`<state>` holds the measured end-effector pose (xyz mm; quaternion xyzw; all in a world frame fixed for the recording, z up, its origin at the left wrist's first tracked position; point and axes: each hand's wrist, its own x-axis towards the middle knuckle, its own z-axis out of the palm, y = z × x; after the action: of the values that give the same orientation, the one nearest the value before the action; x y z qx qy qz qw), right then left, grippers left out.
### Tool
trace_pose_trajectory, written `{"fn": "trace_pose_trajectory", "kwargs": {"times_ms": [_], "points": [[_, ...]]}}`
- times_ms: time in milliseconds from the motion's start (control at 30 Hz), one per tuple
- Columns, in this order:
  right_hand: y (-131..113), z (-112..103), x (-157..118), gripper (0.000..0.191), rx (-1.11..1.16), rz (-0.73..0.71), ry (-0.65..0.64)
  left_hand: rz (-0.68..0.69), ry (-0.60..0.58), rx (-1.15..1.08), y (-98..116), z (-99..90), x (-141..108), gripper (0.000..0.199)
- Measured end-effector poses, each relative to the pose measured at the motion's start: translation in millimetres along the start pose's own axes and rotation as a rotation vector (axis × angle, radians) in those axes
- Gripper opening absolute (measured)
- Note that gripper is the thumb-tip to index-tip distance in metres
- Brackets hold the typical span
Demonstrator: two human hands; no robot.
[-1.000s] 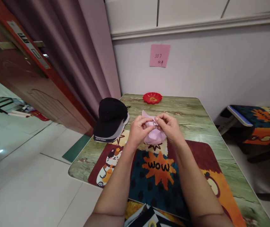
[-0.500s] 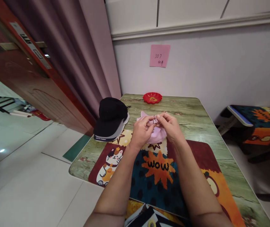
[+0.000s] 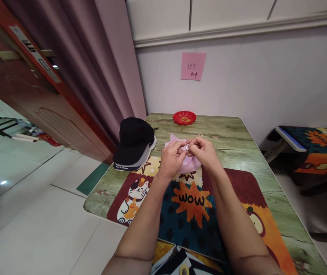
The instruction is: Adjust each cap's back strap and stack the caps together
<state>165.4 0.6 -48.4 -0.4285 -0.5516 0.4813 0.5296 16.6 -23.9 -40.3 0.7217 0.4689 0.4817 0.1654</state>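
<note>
A light pink cap (image 3: 191, 165) rests at the far edge of the patterned mat, mostly covered by my hands. My left hand (image 3: 172, 157) pinches its pink strap beside a small shiny buckle (image 3: 186, 147). From the other side, my right hand (image 3: 204, 152) has thumb and fingertips closed on the strap at the buckle. Both hands nearly touch each other above the cap. To their left, a black cap (image 3: 136, 133) with a grey-edged brim lies apart on the table.
A red scalloped dish (image 3: 184, 118) stands at the back of the wood-patterned table (image 3: 223, 128). Under my forearms spreads a colourful mat (image 3: 192, 233). A pink note (image 3: 193, 66) is on the wall. Another table (image 3: 321, 143) is at the right, a door (image 3: 51, 110) at the left.
My right fingers have shifted slightly at the buckle and curl more closely around it. The left hand keeps its pinch, and the caps stay in place.
</note>
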Motion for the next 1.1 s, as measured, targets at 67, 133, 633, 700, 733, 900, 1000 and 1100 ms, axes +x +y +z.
{"fn": "trace_pose_trajectory", "kwargs": {"times_ms": [67, 133, 633, 700, 733, 900, 1000, 1100], "points": [[1, -4, 1, 0.013, -0.056, -0.039, -0.030, 0.024, -0.009, 0.023, 0, -0.3, 0, 0.016], [2, -9, 2, 0.012, -0.119, -0.088, -0.057, 0.057, -0.022, 0.044, 1, -0.1, 0, 0.016], [-7, -42, -2, 0.026, -0.141, 0.022, -0.396, 0.261, -0.189, 0.101, -5, -1.2, -2, 0.013], [-6, -42, -2, 0.028, -0.132, 0.027, -0.371, 0.265, -0.192, 0.117, -4, -1.4, -1, 0.013], [-5, -41, -2, 0.029, -0.123, 0.028, -0.356, 0.263, -0.190, 0.124, -4, -1.4, -1, 0.012], [-1, -34, 0, 0.028, -0.062, 0.004, -0.305, 0.238, -0.169, 0.130, -5, -2.6, -1, 0.014], [0, -32, 0, 0.026, -0.058, -0.014, -0.291, 0.229, -0.149, 0.124, -5, -3.1, -2, 0.015], [0, -30, 0, 0.024, -0.057, -0.017, -0.265, 0.216, -0.129, 0.116, -5, -3.2, -2, 0.016]]}}
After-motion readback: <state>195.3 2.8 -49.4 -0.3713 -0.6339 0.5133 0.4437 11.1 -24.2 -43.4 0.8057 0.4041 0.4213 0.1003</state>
